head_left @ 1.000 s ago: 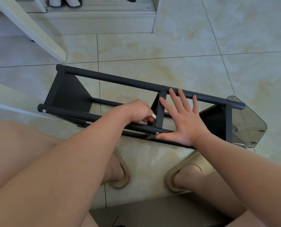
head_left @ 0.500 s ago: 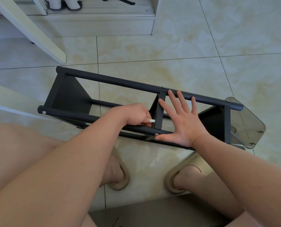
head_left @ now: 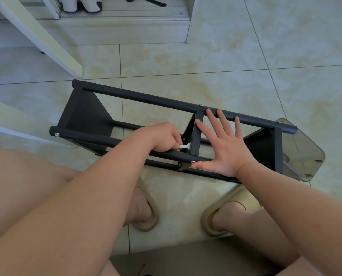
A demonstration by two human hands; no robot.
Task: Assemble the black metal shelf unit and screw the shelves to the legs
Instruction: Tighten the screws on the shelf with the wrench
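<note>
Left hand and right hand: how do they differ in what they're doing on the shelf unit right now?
The left hand is curled, pinching a small white tool aimed at the middle shelf; the right hand holds nothing. The left hand sits left of that shelf; the right hand lies flat and splayed to its right, spanning two black legs. Both are on the shelf unit.

Gap left of middle shelf (head_left: pixel 190 132) open beyond left hand (head_left: pixel 163 139); right hand (head_left: pixel 228 150) spans right gap

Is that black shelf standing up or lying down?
Lying down: the shelf rests on the floor, its legs running level along the tiles.
</note>
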